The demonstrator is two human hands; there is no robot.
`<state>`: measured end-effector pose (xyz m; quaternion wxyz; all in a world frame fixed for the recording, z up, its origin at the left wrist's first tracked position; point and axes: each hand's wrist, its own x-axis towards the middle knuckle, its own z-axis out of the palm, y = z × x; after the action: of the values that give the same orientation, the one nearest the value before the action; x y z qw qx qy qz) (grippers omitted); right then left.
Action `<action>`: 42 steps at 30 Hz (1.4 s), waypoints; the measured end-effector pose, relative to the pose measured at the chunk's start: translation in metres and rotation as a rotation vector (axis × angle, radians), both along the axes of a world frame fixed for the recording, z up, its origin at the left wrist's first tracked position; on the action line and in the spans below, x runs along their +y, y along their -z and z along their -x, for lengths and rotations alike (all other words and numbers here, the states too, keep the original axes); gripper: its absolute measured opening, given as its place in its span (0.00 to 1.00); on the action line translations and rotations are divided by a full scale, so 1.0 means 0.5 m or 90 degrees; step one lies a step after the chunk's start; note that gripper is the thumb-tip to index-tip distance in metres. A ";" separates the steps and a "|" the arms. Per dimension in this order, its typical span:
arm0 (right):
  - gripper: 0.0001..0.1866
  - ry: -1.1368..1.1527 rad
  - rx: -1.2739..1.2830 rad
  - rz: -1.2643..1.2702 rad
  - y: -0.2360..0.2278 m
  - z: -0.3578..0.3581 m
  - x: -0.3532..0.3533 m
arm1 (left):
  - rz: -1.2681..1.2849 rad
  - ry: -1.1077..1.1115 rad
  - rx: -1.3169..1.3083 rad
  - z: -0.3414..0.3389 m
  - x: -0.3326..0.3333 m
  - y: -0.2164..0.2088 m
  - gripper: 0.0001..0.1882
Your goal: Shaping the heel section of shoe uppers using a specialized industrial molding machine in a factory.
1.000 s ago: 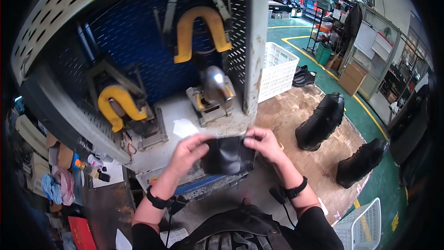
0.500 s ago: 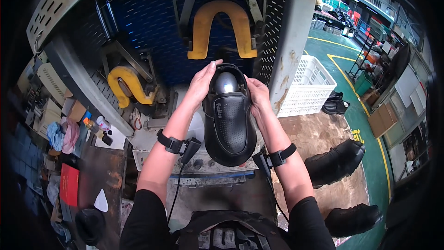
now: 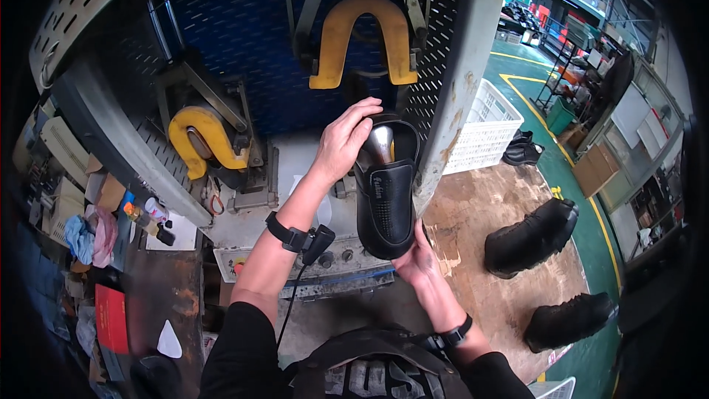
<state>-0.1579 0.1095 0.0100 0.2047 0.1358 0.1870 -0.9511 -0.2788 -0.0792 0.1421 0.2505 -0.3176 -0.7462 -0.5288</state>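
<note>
A black leather slip-on shoe point(image 3: 388, 210) sits over a silver metal form point(image 3: 382, 143), its toe toward me and its opening away from me. My left hand point(image 3: 346, 137) lies along the left side of the heel collar, its fingers together over the back rim. Lower down, my right hand point(image 3: 419, 255) grips the toe from the right and below, thumb along the side. Beyond the shoe hangs a yellow U-shaped clamp point(image 3: 363, 11), apart from it. A second yellow clamp point(image 3: 193, 166) stands to the left around another form.
Several black shoes point(image 3: 533, 238) rest on a worn wooden board point(image 3: 461, 210) at right, by a white plastic crate point(image 3: 484, 133). A grey machine post point(image 3: 461, 81) rises close to the shoe. At left a dark bench point(image 3: 177, 281) bears a white teardrop-shaped piece point(image 3: 169, 340).
My right hand has gone from the heel collar down to the toe. My left hand has shifted right at the heel. The shoe now appears farther right and slightly turned.
</note>
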 end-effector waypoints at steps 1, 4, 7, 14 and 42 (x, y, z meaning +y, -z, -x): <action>0.22 0.007 -0.002 -0.003 0.016 0.006 -0.020 | 0.025 -0.025 0.046 -0.007 -0.002 0.002 0.16; 0.20 0.100 -0.022 -0.072 0.046 0.045 -0.075 | 0.041 -0.018 0.103 -0.012 0.001 0.013 0.14; 0.28 0.199 0.009 -0.240 0.129 0.127 -0.137 | 0.094 -0.010 0.194 -0.030 -0.022 0.020 0.12; 0.27 0.585 0.166 -0.735 0.279 0.358 -0.108 | 0.087 0.015 0.187 -0.048 0.004 0.013 0.17; 0.24 0.340 0.063 -0.875 0.222 0.592 -0.186 | -0.277 -0.311 -0.248 -0.215 -0.334 0.350 0.14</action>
<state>-0.4537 0.0163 -0.1009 -0.1739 0.2313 0.7102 -0.6418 -0.1711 -0.2462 -0.0327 0.2845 0.0365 -0.7038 -0.6499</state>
